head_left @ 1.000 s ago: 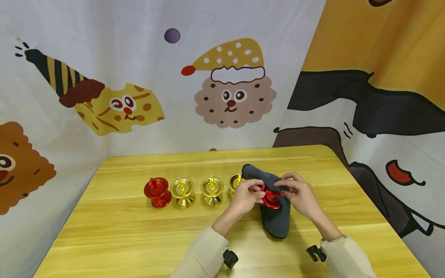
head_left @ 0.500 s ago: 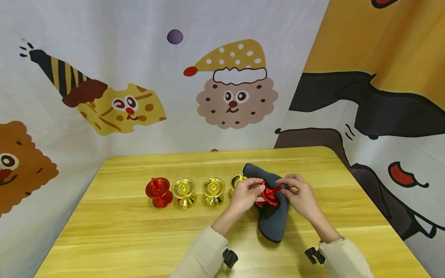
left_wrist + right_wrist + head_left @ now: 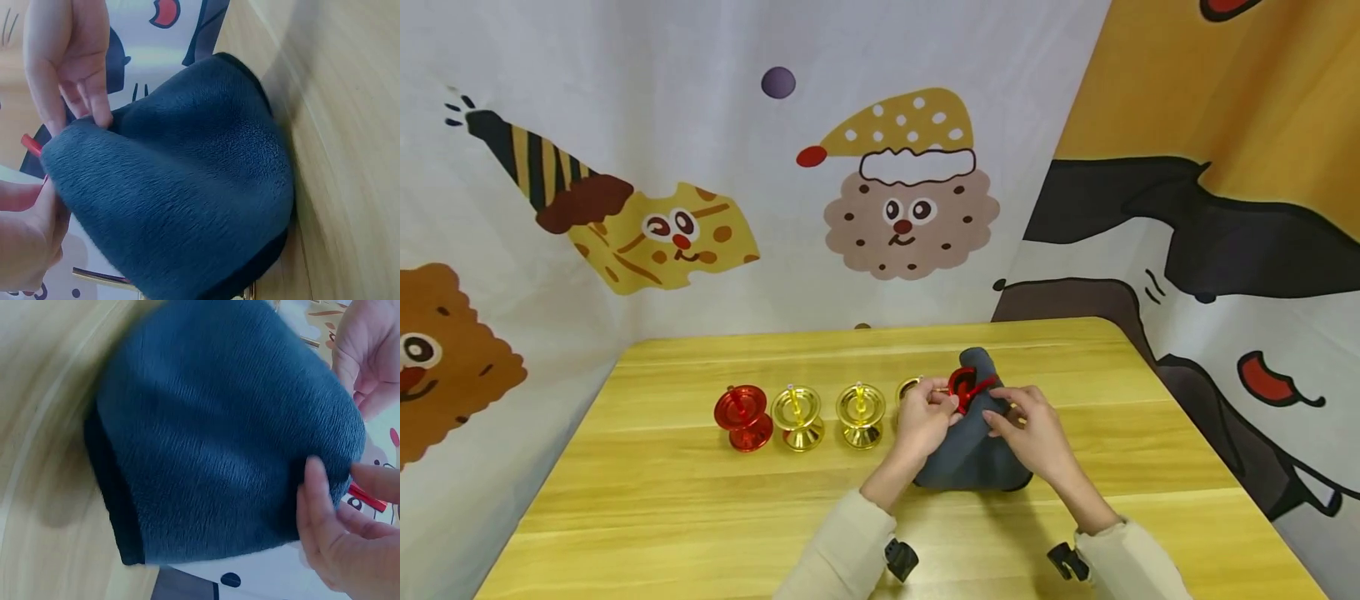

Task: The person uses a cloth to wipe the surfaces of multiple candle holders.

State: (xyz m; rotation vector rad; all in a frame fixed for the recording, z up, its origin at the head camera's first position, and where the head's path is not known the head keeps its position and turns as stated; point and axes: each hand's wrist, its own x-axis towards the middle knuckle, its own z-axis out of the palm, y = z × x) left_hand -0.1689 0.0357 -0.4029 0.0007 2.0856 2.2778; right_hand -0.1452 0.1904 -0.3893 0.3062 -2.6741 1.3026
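Red yo-yo (image 3: pixel 964 386) sits above both hands' grip on grey cloth (image 3: pixel 970 450).

Light wooden table (image 3: pixel 662 508) with rounded far corners, white cartoon backdrop (image 3: pixel 625 125) behind with cookie and cheese characters in hats, orange, black and white curtain (image 3: pixel 1225 167) on the right, even indoor light

wooden table (image 3: pixel 662 517), cartoon backdrop (image 3: pixel 625 167) (printed fabric)

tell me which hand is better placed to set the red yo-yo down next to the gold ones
Left, probably. The left hand grips the red yo-yo and is nearest the gold yo-yo row; the right hand pinches the grey cloth.
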